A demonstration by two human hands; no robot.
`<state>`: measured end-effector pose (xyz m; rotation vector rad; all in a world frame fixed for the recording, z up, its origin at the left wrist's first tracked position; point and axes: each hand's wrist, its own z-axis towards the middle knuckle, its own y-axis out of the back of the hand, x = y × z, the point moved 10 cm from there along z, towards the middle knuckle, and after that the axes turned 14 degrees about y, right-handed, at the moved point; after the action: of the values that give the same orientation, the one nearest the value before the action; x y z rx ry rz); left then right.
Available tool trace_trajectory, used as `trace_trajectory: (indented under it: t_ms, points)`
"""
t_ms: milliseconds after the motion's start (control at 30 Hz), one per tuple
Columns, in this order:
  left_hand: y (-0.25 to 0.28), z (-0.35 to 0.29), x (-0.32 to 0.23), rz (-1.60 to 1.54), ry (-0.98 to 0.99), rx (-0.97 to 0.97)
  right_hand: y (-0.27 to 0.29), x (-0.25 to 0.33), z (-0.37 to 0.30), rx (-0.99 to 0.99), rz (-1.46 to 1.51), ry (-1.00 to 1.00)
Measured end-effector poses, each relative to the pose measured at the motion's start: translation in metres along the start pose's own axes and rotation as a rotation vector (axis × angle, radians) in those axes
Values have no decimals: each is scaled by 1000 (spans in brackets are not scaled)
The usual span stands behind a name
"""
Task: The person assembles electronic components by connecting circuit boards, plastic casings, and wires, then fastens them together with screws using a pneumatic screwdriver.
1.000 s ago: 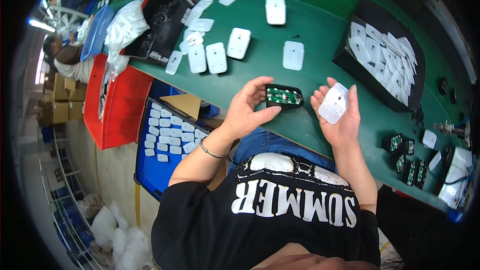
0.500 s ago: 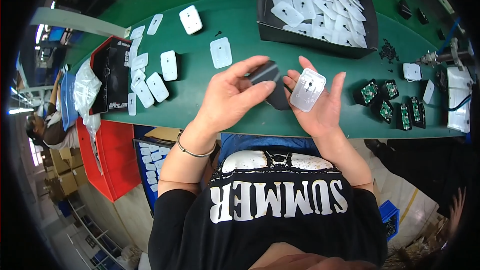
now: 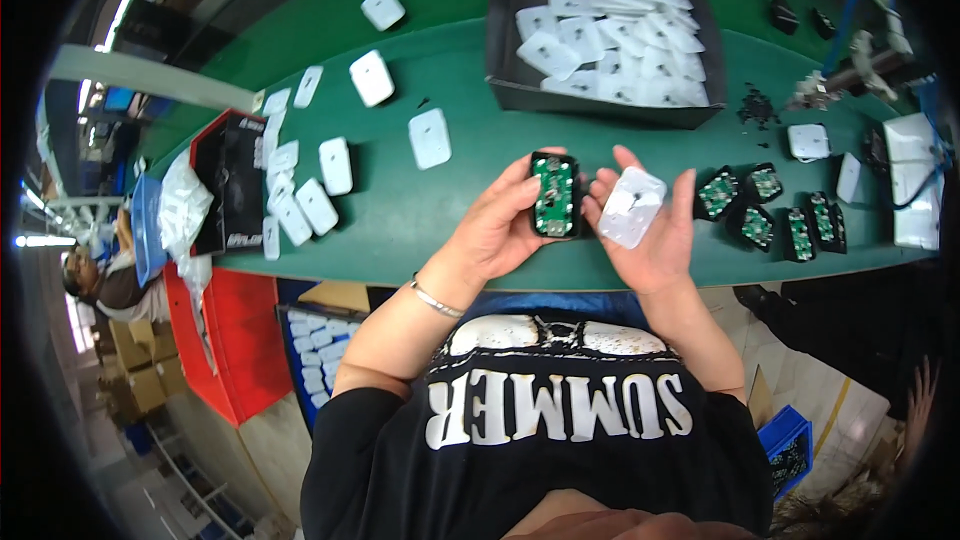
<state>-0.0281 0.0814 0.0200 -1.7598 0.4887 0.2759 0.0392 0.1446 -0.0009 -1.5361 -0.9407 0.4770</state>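
My left hand (image 3: 502, 227) grips a black housing by its side, and the green circuit board (image 3: 553, 198) inside it faces up. A white rounded plastic cover (image 3: 632, 207) rests on the palm of my right hand (image 3: 662, 252), whose thumb and fingertips stick out around it. Cover and housing are close together but apart, above the front part of the green table (image 3: 420, 230). Beyond my left hand, another white cover (image 3: 430, 138) lies flat on the table. To the right of my hands stand several black housings with green boards (image 3: 757, 228).
A black box (image 3: 600, 108) full of white covers stands at the back. White-topped pieces (image 3: 338, 166) lie at left beside a black-and-red carton (image 3: 228, 185). Small dark screws (image 3: 757, 107) are heaped at right, near a metal tool fixture (image 3: 820, 90). A red bin (image 3: 225, 350) is at lower left.
My left hand has turned the black housing over, so its circuit board now shows. My right hand still holds the cover, slightly tilted. The whole view has shifted a little.
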Motion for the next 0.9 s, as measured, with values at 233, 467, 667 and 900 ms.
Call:
trace_trajectory:
  t_ms: [233, 467, 667, 900]
  points:
    - [8, -4, -5, 81, -43, -264, 9, 6, -3, 1, 118, 19]
    - [15, 1, 7, 68, 36, -370, 15, 27, -4, 170, 111, 36]
    - [21, 6, 9, 136, -6, -499, 22, 30, 2, 183, 162, -7]
    - [37, 11, 1, 183, -45, -578, 32, 20, 0, 187, 110, -112]
